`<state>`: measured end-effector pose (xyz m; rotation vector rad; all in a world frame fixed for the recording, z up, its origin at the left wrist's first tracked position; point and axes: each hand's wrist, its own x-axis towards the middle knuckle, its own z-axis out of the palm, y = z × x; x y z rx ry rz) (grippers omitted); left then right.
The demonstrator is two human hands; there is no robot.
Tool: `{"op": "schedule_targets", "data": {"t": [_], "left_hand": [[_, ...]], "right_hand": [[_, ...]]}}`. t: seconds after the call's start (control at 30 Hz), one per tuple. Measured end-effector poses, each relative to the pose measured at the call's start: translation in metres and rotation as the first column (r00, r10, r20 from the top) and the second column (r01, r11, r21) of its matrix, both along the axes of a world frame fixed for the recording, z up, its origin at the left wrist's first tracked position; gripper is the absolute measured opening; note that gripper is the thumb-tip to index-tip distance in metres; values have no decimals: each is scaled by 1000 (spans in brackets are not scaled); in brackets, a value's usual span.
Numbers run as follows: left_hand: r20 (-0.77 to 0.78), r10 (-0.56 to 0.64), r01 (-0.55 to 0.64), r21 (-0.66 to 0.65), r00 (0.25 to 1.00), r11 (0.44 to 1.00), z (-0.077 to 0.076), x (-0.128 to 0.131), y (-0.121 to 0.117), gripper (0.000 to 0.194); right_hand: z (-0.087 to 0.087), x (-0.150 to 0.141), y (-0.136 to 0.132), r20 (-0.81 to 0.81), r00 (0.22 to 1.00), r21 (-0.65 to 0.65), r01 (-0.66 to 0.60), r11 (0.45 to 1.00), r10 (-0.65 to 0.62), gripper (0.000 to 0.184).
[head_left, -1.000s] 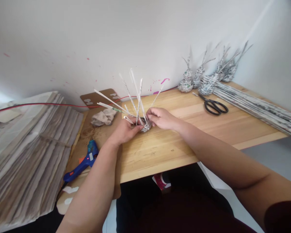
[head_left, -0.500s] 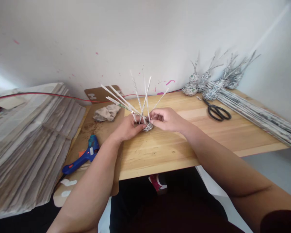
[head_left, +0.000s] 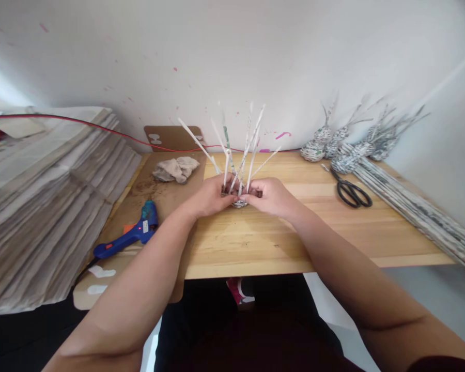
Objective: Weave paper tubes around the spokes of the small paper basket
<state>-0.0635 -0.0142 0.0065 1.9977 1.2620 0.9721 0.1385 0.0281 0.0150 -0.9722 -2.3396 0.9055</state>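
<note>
A small woven base of rolled newspaper (head_left: 239,203) rests on the wooden table, with several paper tubes (head_left: 238,168) standing up and fanning outward from it. My left hand (head_left: 216,196) is closed on its left side, thumb at the front near the rim. On the right side my right hand (head_left: 267,196) pinches the weave, thumb and fingers close to an upright tube. Both thumbs nearly meet at the front. The hands hide most of the base, so which strand each one grips is unclear.
A blue glue gun (head_left: 129,235) and a crumpled cloth (head_left: 175,169) lie on brown board at left, beside stacked newspapers (head_left: 58,206). Black scissors (head_left: 352,193), finished woven pieces (head_left: 346,158) and long paper tubes (head_left: 406,206) lie at right. A red cable (head_left: 116,133) runs along the wall.
The upright tubes have shifted; those leaning left now stand more upright. My right hand has moved in, its thumb lower and closer to the left thumb. The camera view has shifted slightly.
</note>
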Motion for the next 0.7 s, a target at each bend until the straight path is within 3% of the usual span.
{"op": "schedule_targets", "data": {"t": [0.33, 0.7], "left_hand": [[51, -127, 133, -129, 991, 983, 8, -12, -3, 27], [44, 11, -7, -96, 999, 995, 8, -8, -3, 18]], "right_hand": [[-3, -3, -1, -11, 996, -88, 87, 992, -88, 22], [-6, -3, 2, -24, 992, -94, 122, 988, -125, 22]]}}
